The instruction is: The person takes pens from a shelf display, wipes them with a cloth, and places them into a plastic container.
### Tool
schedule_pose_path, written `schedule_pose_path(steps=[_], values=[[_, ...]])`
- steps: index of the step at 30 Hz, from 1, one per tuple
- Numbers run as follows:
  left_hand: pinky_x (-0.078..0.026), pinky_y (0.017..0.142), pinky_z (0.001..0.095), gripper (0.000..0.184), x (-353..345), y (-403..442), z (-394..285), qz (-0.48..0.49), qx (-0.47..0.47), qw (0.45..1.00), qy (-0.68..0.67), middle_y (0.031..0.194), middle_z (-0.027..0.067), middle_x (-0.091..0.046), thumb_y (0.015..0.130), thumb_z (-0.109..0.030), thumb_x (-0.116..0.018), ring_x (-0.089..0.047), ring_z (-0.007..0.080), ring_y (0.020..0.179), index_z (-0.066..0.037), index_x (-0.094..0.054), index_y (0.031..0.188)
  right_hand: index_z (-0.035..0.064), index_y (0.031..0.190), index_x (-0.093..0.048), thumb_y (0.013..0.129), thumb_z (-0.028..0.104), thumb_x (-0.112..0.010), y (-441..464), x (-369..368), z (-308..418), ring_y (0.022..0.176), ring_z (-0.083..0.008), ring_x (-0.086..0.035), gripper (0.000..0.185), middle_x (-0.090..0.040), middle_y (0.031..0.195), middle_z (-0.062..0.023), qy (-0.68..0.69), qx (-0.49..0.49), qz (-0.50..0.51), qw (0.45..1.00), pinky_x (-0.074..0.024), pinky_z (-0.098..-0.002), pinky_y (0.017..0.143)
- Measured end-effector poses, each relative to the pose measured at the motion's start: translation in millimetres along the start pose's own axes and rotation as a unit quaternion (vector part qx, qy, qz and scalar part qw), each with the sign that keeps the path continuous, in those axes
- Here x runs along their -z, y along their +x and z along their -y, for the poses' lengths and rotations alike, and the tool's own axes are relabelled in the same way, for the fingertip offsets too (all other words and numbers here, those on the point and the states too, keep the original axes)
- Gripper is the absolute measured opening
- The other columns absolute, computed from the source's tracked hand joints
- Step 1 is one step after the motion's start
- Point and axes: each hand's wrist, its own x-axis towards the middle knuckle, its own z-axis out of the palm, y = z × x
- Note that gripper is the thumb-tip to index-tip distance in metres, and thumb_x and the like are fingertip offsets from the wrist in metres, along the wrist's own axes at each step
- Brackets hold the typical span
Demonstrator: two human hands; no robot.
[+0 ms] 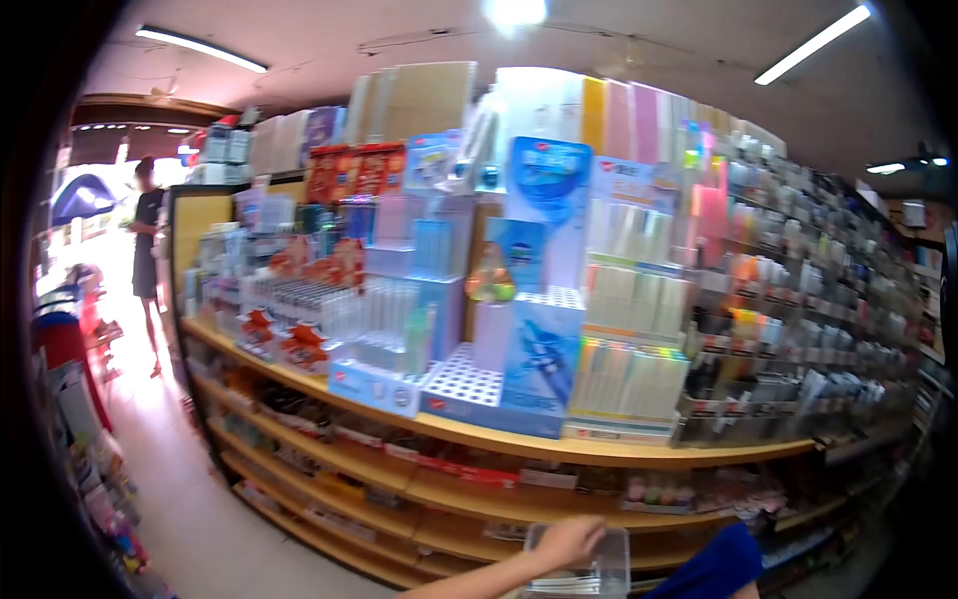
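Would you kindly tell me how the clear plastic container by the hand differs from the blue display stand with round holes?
The clear plastic container is see-through; the blue display stand is opaque and printed. The container is at the left hand; the stand is on the wooden shelf.

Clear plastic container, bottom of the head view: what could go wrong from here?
Drop: the left hand is at the container, but its grip and any support underneath are unclear, so the container might slip.
Spill: the pale, slender items inside could slide out if it tips.
Bump: wooden shelves stand beyond; reaching forward might strike them.
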Motion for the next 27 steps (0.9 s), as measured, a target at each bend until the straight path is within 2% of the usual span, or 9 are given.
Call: schedule_pose_path(steps=[2,6,8,11,15,16,20,24,27], values=[[-0.048,0.068,0.0407,0.017,33,33,-22,-0.182,-0.129,0.974,-0.031,0.089,0.0146,-0.062,0.082,-0.017,-0.056,-0.059,0.0336,0.082,-0.007,-0.060,0.095,0.0052,0.094,-0.058,0.076,0.021,-0.057,-6,6,4,0.080,-0.0285,-0.058,0.024,-0.060,0.090,-0.0140,0.047,0.036,-0.051,0.997,-0.0470,-0.0343,0.067],[-0.045,0.066,0.0408,0.011,91,107,-60,-0.297,-0.169,0.940,0.011,0.080,0.0168,-0.057,0.080,-0.008,-0.058,-0.056,0.0345,0.076,-0.001,-0.055,0.089,0.0061,0.085,-0.060,0.074,0.018,-0.057,-3,0,7,0.072,-0.0261,-0.059,0.016,-0.061,0.080,-0.0121,0.149,0.146,-0.145,0.967,-0.0462,-0.0350,0.061],[-0.045,0.067,0.0427,0.016,100,145,-59,-0.377,-0.147,0.912,0.065,0.080,0.0179,-0.059,0.079,-0.012,-0.061,-0.057,0.0354,0.076,0.001,-0.055,0.086,0.0059,0.085,-0.059,0.075,0.018,-0.057,-1,-14,9,0.073,-0.0272,-0.058,0.016,-0.060,0.080,-0.0129,0.174,0.125,-0.098,0.972,-0.0457,-0.0357,0.063],[-0.046,0.065,0.0444,0.018,104,168,-60,-0.246,0.031,0.962,0.118,0.077,0.0178,-0.061,0.079,-0.018,-0.061,-0.059,0.0367,0.075,-0.001,-0.056,0.084,0.0055,0.085,-0.058,0.076,0.017,-0.056,2,-44,9,0.076,-0.0288,-0.057,0.015,-0.059,0.080,-0.0140,0.215,0.098,-0.035,0.971,-0.0449,-0.0367,0.067],[-0.048,0.064,0.0471,0.020,103,185,-55,-0.278,0.027,0.955,0.102,0.077,0.0194,-0.062,0.080,-0.022,-0.056,-0.061,0.0366,0.074,-0.002,-0.056,0.084,0.0052,0.088,-0.056,0.081,0.020,-0.053,-3,-47,16,0.076,-0.0262,-0.057,0.017,-0.058,0.080,-0.0121,0.306,0.039,0.026,0.951,-0.0459,-0.0357,0.066],[-0.046,0.061,0.0461,0.017,104,189,-53,-0.339,-0.016,0.938,0.069,0.074,0.0188,-0.061,0.081,-0.019,-0.055,-0.060,0.0358,0.069,-0.002,-0.054,0.083,0.0052,0.089,-0.056,0.082,0.021,-0.052,-5,-43,20,0.077,-0.0255,-0.057,0.018,-0.058,0.080,-0.0116,0.352,0.015,0.038,0.935,-0.0462,-0.0355,0.065],[-0.043,0.057,0.0427,0.014,125,164,-84,-0.377,-0.111,0.916,-0.079,0.068,0.0162,-0.058,0.083,-0.015,-0.053,-0.057,0.0330,0.062,-0.002,-0.051,0.080,0.0049,0.092,-0.054,0.087,0.024,-0.050,4,-14,49,0.077,-0.0229,-0.057,0.021,-0.058,0.079,-0.0097,0.607,-0.048,0.065,0.791,-0.0472,-0.0345,0.064],[-0.044,0.053,0.0329,0.012,72,74,-95,-0.167,-0.064,0.960,-0.216,0.063,0.0117,-0.055,0.084,-0.014,-0.054,-0.054,0.0191,0.057,-0.002,-0.051,0.085,0.0046,0.095,-0.053,0.092,0.028,-0.047,18,-1,79,0.078,-0.0203,-0.058,0.024,-0.058,0.079,-0.0078,0.767,-0.033,0.094,0.634,-0.0482,-0.0335,0.063],[-0.046,0.063,0.0404,0.019,-6,-9,-94,-0.060,-0.044,0.981,-0.178,0.078,0.0174,-0.058,0.083,-0.019,-0.055,-0.059,0.0331,0.072,-0.003,-0.054,0.094,0.0045,0.095,-0.052,0.092,0.028,-0.047,26,-7,97,0.077,-0.0201,-0.057,0.025,-0.058,0.079,-0.0075,0.743,-0.026,0.101,0.661,-0.0483,-0.0335,0.063]])
